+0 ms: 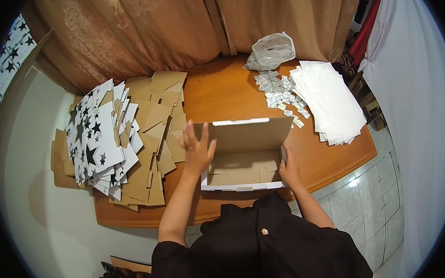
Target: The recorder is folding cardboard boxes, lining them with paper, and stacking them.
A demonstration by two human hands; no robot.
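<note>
In front of me on the table stands a cardboard box (244, 172), white outside and brown inside, with its lid (247, 136) raised at the back. Nothing lies inside it. My left hand (197, 151) is open, fingers spread and upright, at the left edge of the lid. At the box's right side wall, my right hand (289, 166) grips the edge, its fingers partly hidden.
Flat brown cardboard blanks (151, 127) and star-printed white ones (99, 133) are piled at the left. At the right lie white paper sheets (328, 100), small sachets (279, 91) and a clear plastic bag (273, 50). A brown curtain (141, 32) hangs behind the table (217, 91).
</note>
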